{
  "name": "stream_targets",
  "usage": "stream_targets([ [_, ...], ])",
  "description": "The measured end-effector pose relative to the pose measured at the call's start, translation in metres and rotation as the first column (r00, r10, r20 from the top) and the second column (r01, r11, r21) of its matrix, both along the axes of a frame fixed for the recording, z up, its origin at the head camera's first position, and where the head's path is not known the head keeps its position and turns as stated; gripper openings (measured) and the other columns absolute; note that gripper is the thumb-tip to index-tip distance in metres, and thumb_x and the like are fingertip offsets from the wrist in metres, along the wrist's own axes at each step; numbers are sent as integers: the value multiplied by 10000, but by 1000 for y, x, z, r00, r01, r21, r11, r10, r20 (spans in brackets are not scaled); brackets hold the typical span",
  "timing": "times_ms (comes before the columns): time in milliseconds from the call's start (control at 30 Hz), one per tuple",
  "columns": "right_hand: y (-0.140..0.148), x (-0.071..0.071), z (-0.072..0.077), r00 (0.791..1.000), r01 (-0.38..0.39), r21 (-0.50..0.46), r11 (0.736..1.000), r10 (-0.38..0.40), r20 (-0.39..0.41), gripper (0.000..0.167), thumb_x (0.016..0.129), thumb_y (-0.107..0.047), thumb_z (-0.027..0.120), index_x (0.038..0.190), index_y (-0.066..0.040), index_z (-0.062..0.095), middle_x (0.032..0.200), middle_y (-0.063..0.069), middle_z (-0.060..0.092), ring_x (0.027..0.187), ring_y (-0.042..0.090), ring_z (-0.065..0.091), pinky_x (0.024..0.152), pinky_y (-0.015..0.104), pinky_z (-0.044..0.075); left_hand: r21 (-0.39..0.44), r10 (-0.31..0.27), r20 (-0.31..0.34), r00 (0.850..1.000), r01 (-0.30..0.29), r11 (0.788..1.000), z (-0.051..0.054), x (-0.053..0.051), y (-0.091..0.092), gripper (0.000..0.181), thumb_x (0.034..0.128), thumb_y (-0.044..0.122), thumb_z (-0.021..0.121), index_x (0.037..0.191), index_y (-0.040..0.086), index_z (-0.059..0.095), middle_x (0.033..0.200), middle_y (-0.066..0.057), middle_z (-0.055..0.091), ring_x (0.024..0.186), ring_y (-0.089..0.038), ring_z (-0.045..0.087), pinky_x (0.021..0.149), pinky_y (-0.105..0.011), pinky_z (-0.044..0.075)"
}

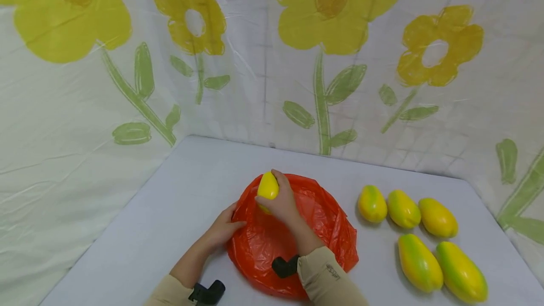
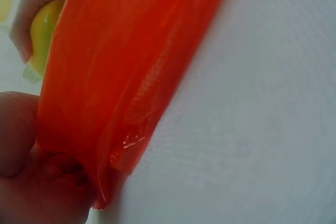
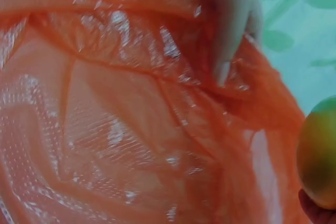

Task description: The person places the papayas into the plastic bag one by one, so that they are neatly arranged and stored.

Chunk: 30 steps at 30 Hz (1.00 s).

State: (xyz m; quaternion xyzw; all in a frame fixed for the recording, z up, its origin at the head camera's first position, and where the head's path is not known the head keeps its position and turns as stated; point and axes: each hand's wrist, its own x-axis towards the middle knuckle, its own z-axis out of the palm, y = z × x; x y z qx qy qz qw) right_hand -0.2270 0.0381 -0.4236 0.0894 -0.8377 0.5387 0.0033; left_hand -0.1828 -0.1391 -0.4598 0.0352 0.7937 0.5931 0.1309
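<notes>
A red plastic bag (image 1: 263, 254) lies spread wide on the table, its mouth facing up. My left hand (image 1: 223, 228) grips the bag's left rim; in the left wrist view the thumb and curled fingers of that left hand (image 2: 31, 182) pinch the red film (image 2: 121, 66). Above the bag's far left part, my right hand (image 1: 282, 202) holds a yellow-and-green papaya (image 1: 267, 186) between thumb and fingers. The right wrist view has this papaya (image 3: 320, 153) at its right edge, beside the bag's rim, and the crinkled bag inside (image 3: 121, 129).
To the right of the bag, several more papayas rest on the white table (image 1: 170, 225): three in a back row, including a middle papaya (image 1: 403, 209), and two in front, including a larger papaya (image 1: 462, 273). A flower-printed curtain (image 1: 250, 84) hangs behind the table.
</notes>
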Motion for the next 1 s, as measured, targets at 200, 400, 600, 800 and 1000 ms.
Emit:
stream_targets([
  [200, -4, -2, -8, 1000, 2, 34, 999, -2, 3, 812, 733, -190, 731, 1425, -125, 312, 1379, 76, 403, 1059, 250, 486, 835, 421, 537, -5, 0, 7, 1000, 0, 1000, 1, 0, 3, 566, 915, 88, 511, 1442, 93, 305, 1345, -152, 496, 1024, -208, 604, 819, -377, 562],
  [400, -12, -1, -11, 1000, -3, 60, 998, 3, 1, 821, 715, -205, 742, 1415, -144, 318, 1347, 66, 420, 1068, 241, 475, 841, 413, 533, -8, -15, 1, 1000, 15, 1000, 1, 1, 2, 561, 917, 88, 505, 1440, 89, 302, 1344, -158, 492, 1010, -211, 611, 801, -370, 568],
  [600, -20, 1, -13, 1000, -17, 48, 999, 17, -2, 817, 721, -215, 747, 1414, -142, 322, 1374, 70, 404, 1103, 248, 462, 862, 426, 527, -25, 3, -9, 1000, -3, 1000, 3, 1, 3, 554, 902, 96, 531, 1421, 91, 339, 1324, -150, 514, 993, -194, 612, 789, -365, 571],
  [800, -25, 2, -19, 1000, -6, 29, 1000, 6, 15, 829, 726, -215, 747, 1426, -152, 306, 1414, 70, 374, 1144, 262, 454, 882, 442, 523, -24, -1, -22, 1000, 0, 1000, 5, 2, 2, 531, 901, 91, 534, 1404, 88, 366, 1329, -143, 513, 1038, -215, 591, 832, -377, 557],
  [1000, -26, 1, -25, 1000, 3, 25, 1000, -3, 26, 835, 738, -224, 740, 1433, -160, 283, 1386, 59, 393, 1134, 248, 456, 889, 434, 520, -28, -13, -25, 1000, 12, 1000, 4, 1, 2, 530, 900, 83, 529, 1404, 81, 366, 1336, -146, 507, 1022, -209, 591, 828, -371, 559],
])
